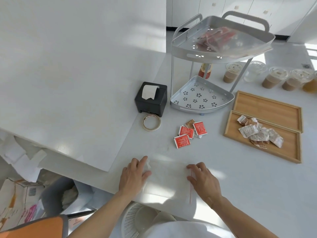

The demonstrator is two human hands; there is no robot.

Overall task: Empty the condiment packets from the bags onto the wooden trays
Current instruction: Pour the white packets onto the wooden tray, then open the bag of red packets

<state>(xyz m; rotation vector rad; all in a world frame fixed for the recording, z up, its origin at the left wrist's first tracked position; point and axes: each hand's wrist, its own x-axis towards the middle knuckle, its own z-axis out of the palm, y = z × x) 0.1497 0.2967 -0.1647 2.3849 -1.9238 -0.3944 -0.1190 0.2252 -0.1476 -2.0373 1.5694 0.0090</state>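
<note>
A clear, flat plastic bag point(169, 179) with a red zip line lies on the white counter near its front edge. My left hand point(133, 174) presses on the bag's left end and my right hand point(204, 181) rests on its right end by the zip line. Several red condiment packets point(187, 133) lie loose on the counter beyond the bag. The near wooden tray point(289, 150) holds a heap of whitish-brown packets point(259, 133). The far wooden tray point(267, 107) behind it holds nothing. Another bag of red packets point(217, 38) lies on the rack's top shelf.
A grey two-tier corner rack point(202, 98) stands behind the loose packets. A black receipt printer point(151, 98) and a tape roll point(151, 124) sit to the left. Lidded drink cups point(274, 78) line the back right. A white basket point(135, 220) is below the counter edge.
</note>
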